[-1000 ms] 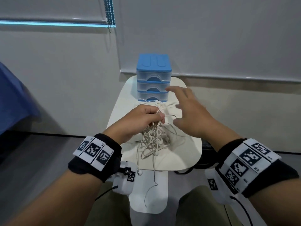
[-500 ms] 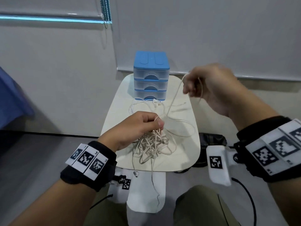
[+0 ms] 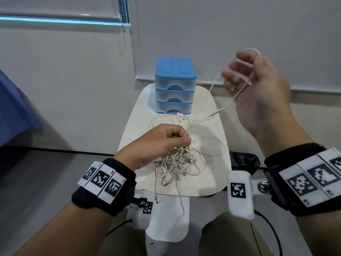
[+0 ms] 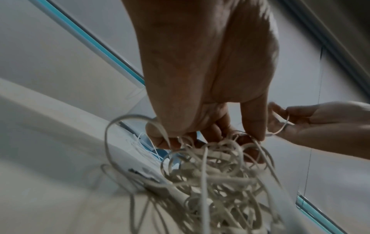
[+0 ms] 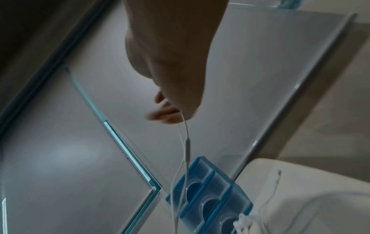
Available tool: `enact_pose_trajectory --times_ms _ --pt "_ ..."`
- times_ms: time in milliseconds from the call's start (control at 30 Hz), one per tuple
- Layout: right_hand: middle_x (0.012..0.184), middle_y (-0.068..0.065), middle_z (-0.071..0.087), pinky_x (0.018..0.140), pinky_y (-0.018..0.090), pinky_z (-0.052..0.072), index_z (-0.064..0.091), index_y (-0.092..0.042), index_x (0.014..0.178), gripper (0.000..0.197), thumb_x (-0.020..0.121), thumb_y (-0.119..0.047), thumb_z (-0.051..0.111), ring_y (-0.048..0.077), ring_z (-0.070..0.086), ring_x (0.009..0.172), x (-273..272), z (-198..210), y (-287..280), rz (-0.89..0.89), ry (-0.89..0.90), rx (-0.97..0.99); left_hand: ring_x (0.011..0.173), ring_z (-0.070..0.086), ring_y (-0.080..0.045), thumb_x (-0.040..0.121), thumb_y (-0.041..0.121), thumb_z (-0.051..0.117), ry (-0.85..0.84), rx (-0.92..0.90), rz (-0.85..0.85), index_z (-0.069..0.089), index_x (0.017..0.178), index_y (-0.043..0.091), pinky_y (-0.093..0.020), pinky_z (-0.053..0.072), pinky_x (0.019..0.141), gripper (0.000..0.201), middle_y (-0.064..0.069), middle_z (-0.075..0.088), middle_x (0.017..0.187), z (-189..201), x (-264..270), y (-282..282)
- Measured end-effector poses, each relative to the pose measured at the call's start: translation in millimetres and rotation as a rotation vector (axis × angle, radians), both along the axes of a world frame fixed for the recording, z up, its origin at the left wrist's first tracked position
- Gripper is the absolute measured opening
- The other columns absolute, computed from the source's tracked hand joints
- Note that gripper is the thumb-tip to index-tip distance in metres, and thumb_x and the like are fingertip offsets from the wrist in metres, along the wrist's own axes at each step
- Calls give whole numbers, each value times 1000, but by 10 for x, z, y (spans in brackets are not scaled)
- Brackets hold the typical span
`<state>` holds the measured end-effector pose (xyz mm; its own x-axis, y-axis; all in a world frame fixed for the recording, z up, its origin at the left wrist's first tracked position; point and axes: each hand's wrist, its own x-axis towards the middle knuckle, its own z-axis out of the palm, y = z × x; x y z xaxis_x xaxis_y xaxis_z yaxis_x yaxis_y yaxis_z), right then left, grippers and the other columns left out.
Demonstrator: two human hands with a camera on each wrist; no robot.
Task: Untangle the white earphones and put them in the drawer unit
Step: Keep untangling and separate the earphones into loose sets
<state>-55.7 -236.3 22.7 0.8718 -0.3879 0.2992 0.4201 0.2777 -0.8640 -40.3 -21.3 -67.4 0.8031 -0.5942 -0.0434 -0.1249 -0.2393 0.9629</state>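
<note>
A tangled bundle of white earphones (image 3: 177,163) hangs over the small white table (image 3: 208,178); in the left wrist view the tangle (image 4: 216,178) dangles under my fingers. My left hand (image 3: 166,139) grips the top of the bundle. My right hand (image 3: 258,84) is raised up and to the right, its blurred fingers curled round a loop of one cord (image 3: 230,100) that runs taut down to the left hand. In the right wrist view that cord (image 5: 187,145) hangs from my fingers. The blue drawer unit (image 3: 175,85) stands at the table's far end, all three drawers closed.
An earbud (image 3: 180,116) and loose cord lie on the table in front of the drawer unit. A strand with an earbud (image 3: 157,199) hangs off the near table edge. A black object (image 3: 243,160) sits on the floor to the right. The wall is close behind.
My right hand reached into the tangle, took one cord and pulled it up and to the right, drawing it taut. The left hand has kept its hold on the bundle.
</note>
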Motion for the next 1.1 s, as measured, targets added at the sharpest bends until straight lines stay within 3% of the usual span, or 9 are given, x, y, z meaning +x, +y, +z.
enact_pose_trajectory --times_ms 100,233,433,600,700,867,933,1000,1100 --pt "62 8 55 46 26 21 73 -16 104 36 108 -34 41 14 30 41 -112 -19 6 263 95 -302 74 57 -6 101 15 65 -14 -21 34 70 87 13 -22 42 77 15 5 67 80 23 32 -6" --pt "66 19 62 47 27 26 79 -8 93 69 98 -65 39 21 32 47 -216 -208 45 543 427 -1022 84 54 -16 99 25 70 -28 -31 40 72 90 13 -33 38 83 15 -3 67 87 34 28 -21" --pt "65 1 65 51 25 39 70 -13 69 42 94 -46 69 17 52 48 -159 -536 191 327 476 -1096 88 53 -26 91 29 73 -40 -47 46 75 99 14 -46 35 81 18 -23 71 102 14 -21 -78" --pt "56 -3 65 50 18 38 69 1 76 32 95 -24 72 5 58 48 -112 -373 157 325 436 -1203 82 58 -16 96 17 74 -62 -17 64 74 93 10 -36 41 78 8 -3 69 84 61 -22 -32" --pt "66 3 70 53 22 42 73 3 85 26 96 -21 71 10 63 58 -131 -128 85 343 382 -1092 75 58 -12 96 17 74 -76 -13 42 72 87 11 -27 44 74 11 0 67 79 93 -42 -25" --pt "70 6 67 62 30 50 66 -14 72 33 103 -21 59 21 65 69 -2 256 -39 -111 149 -515 71 58 -9 97 21 73 -102 54 25 70 83 16 -24 45 71 15 4 67 77 85 -60 -52" --pt "60 1 61 63 33 59 59 -15 76 34 107 -23 50 21 67 63 12 418 -98 -159 87 -152 71 57 -11 97 21 72 -109 87 11 71 86 15 -25 46 69 12 3 66 78 74 -69 -51" --pt "53 -3 44 50 25 51 55 -15 77 29 105 -22 48 15 48 45 -32 513 -133 -107 80 56 71 56 -10 97 21 72 -124 106 12 72 86 16 -24 45 70 12 4 66 78 63 -67 -38" --pt "51 -6 33 43 20 25 60 -15 74 17 90 -20 61 11 25 42 -136 363 -88 -8 116 -276 75 57 -10 98 23 71 -123 68 44 71 85 14 -27 44 76 15 4 66 79 66 -43 -40"
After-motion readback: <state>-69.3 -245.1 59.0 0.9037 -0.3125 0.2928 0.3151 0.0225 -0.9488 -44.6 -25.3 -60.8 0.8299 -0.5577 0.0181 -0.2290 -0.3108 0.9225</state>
